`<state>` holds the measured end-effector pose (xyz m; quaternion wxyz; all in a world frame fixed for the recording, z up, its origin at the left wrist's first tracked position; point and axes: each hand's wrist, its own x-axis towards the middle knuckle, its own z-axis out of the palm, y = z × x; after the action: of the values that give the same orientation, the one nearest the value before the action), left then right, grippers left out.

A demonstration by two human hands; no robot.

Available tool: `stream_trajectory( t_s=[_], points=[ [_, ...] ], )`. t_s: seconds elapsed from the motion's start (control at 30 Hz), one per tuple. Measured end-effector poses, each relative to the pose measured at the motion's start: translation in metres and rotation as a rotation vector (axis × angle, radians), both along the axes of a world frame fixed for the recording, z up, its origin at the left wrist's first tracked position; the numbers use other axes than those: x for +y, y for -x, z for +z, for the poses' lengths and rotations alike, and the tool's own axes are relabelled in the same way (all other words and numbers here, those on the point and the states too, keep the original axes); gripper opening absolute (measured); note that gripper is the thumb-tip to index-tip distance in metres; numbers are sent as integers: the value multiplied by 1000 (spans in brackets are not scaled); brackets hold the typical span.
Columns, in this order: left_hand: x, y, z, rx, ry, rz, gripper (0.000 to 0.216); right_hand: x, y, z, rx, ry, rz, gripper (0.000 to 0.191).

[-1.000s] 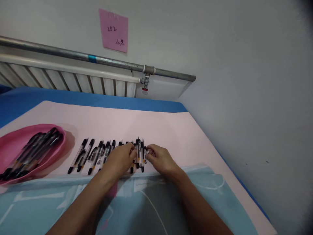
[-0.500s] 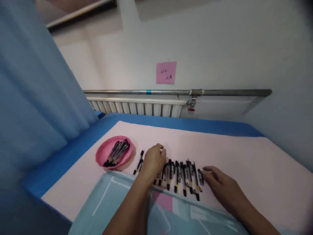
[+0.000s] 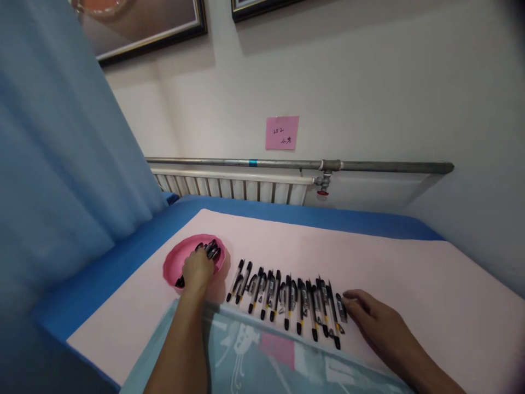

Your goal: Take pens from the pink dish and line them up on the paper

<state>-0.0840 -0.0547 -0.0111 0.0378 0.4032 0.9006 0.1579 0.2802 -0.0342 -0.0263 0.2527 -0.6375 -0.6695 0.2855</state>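
My left hand (image 3: 198,269) reaches into a pink bowl (image 3: 174,261) on the left, over a bundle of dark pens (image 3: 212,249). Its fingertips are hidden, so I cannot see whether they grip a pen. A slanting row of pens (image 3: 301,307) with clear barrels and black ends lies in front of me. Short dark pen caps (image 3: 293,293) with clips lie among them. Beside the row's right end, my right hand (image 3: 375,320) rests open and holds nothing. Its fingertips are close to the last dark cap (image 3: 341,307); I cannot tell whether they touch.
A pale pink sheet (image 3: 435,290) covers the blue-edged table (image 3: 328,216). Light blue patterned cloth (image 3: 246,350) lies at the near edge. To the left hangs a blue curtain (image 3: 61,164). Behind are a radiator (image 3: 246,189), a pipe with a red valve (image 3: 322,192) and a pink note (image 3: 282,133).
My left hand has moved left from the row of pens into the pink bowl, uncovering the row's left part. My right hand stays beside the last cap. The view has tilted up slightly.
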Motion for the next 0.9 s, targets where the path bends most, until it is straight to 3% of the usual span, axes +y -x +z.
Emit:
stream_trajectory(
  t_s=[0.13,0.27,0.43,0.47,0.53,0.63,0.7,0.8,0.9],
  points=[
    [-1,0,4,-36,-16,10,24,-3,2,3,27,-32,11,29],
    [-4,-14,17,-59,-164,-74,23,-6,3,5,95,-77,1,27],
    [-10,-82,35,-274,-370,-369,32,-9,0,8,277,-224,-57,22],
    [-12,-100,39,-373,-398,-443,33,-10,-1,9,323,-229,-65,22],
    [-16,-137,46,-772,-498,-545,29,-13,-1,13,422,-218,-62,21],
    [-22,-187,51,-1337,-324,-654,27,-19,1,20,628,-162,-24,25],
    [-25,-216,48,-1528,-168,-661,27,-22,2,24,814,-123,13,31],
    [-27,-249,35,-1604,-87,-620,28,-27,3,28,1008,-119,29,36],
    [-28,-269,17,-1599,-104,-577,32,-31,6,30,981,-83,-113,32]
  ],
)
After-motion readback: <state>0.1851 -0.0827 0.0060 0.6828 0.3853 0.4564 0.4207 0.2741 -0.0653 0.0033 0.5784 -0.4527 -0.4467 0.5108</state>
